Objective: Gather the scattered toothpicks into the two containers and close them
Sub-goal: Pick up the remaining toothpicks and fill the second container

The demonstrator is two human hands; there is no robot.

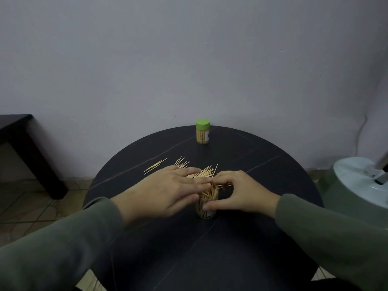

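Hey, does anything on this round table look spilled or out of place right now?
Yes. Loose toothpicks lie scattered on the dark table behind both hands, some in a separate little cluster to the left. The open container between the hands has toothpicks sticking out at mixed angles. The green-lidded container at the back stands upright and closed.

The open container (206, 203) stands upright near the middle of the round table (262, 169), with toothpicks inside it. The left hand (168, 189) lies at its left and over its mouth, the right hand (239, 191) at its right. Loose toothpicks (182, 163) lie on the table just behind it and to its left. The capped container (202, 132) stands well behind it, at the table's far edge.
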